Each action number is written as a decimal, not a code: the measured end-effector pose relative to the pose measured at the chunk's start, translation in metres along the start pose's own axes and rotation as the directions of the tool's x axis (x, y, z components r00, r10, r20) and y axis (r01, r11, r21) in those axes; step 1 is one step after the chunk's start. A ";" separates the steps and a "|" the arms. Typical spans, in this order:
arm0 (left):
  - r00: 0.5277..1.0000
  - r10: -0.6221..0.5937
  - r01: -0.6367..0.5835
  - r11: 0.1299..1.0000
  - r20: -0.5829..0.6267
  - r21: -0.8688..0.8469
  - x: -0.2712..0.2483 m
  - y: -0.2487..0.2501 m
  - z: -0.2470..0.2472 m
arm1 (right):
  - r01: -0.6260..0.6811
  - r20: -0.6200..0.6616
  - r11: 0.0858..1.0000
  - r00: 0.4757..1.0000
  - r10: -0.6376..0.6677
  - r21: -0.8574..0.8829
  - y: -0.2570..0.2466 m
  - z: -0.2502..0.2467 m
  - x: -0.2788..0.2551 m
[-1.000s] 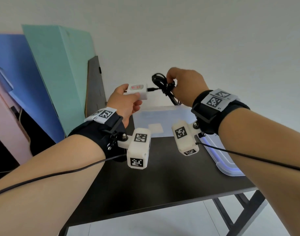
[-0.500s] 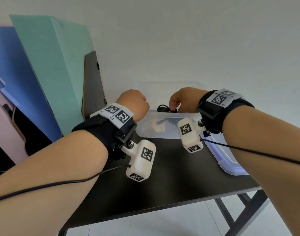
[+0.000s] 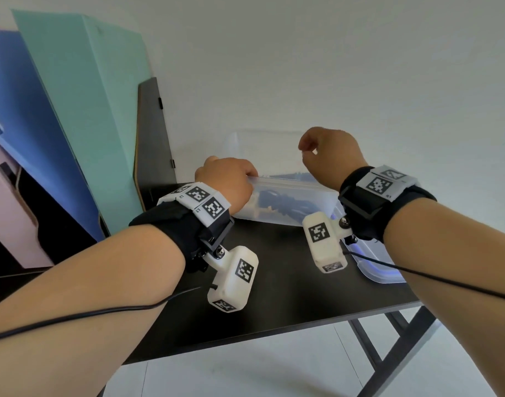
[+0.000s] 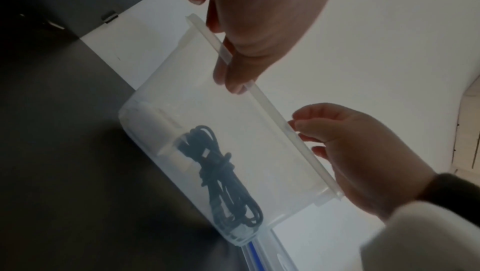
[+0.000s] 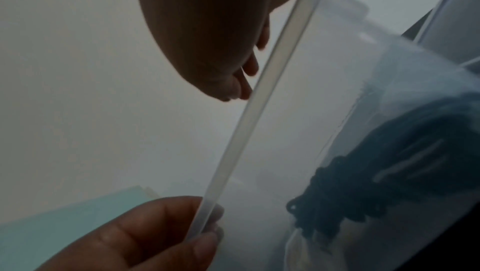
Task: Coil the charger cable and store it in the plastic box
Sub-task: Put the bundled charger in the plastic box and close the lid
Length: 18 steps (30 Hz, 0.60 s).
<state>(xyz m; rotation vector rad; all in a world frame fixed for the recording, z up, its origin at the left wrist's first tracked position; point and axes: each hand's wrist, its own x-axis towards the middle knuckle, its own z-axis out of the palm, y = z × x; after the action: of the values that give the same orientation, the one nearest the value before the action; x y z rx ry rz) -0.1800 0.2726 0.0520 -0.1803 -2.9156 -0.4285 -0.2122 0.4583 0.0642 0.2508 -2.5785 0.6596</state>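
My left hand (image 3: 227,181) grips the near rim of the clear plastic box (image 3: 297,196): in the left wrist view my fingers (image 4: 233,74) curl over that rim from above, and in the right wrist view the thumb (image 5: 145,232) and a fingertip pinch the rim between them. My right hand (image 3: 328,156) hangs just above the same rim, further to the right along it, fingers loosely curled and holding nothing; their tips (image 4: 306,125) sit close beside the rim, and I cannot tell whether they touch it. Below both hands, inside the box, lies the black charger cable (image 4: 221,179), bundled into a long coil with turns wrapped round its middle, resting on the box floor. At the coil's end nearer my left hand a white charger block (image 4: 155,123) shows dimly through the cloudy wall. The box stands on a dark table (image 3: 274,296). Just right of the box, beneath my right wrist, a clear lid with a blue seal (image 3: 388,270) lies flat on the table.
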 end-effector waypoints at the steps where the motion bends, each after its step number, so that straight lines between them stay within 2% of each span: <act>1: 1.000 -0.005 0.005 1.000 -0.012 -0.007 -0.001 0.001 0.001 | -0.007 -0.067 1.000 0.998 0.009 0.023 0.002 -0.001 -0.007; 4: 1.000 -0.007 0.007 1.000 -0.030 0.000 -0.004 0.002 0.004 | -0.053 -0.238 0.995 0.969 0.072 0.082 0.009 -0.005 -0.028; 6: 0.999 -0.010 0.010 1.000 -0.042 0.000 -0.008 0.004 0.004 | -0.117 -0.304 0.982 0.939 0.157 0.146 0.015 -0.006 -0.043; 10: 0.998 -0.008 0.009 1.000 -0.065 0.024 -0.017 0.009 0.001 | -0.296 -0.262 0.889 0.880 0.396 0.348 0.038 0.001 -0.073; 11: 0.998 -0.007 0.009 0.999 -0.066 0.032 -0.018 0.009 0.000 | -0.353 -0.214 0.879 0.877 0.430 0.321 0.044 0.004 -0.080; 13: 0.998 -0.011 0.014 0.999 -0.062 0.043 -0.023 0.011 -0.001 | -0.470 -0.059 0.881 0.879 0.473 0.057 0.057 0.008 -0.097; 15: 0.998 -0.017 0.020 0.999 -0.064 0.049 -0.027 0.012 -0.001 | -0.485 0.085 0.846 0.855 0.512 -0.219 0.065 0.013 -0.111; 18: 0.998 -0.020 0.024 0.998 -0.062 0.054 -0.035 0.014 -0.002 | -0.463 0.140 0.805 0.829 0.541 -0.370 0.065 0.015 -0.125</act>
<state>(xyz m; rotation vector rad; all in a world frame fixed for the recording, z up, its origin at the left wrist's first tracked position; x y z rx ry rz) -0.1437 0.2817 0.0508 -0.1250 -2.8673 -0.3506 -0.1272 0.5152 -0.0339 -0.5236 -2.9584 0.3780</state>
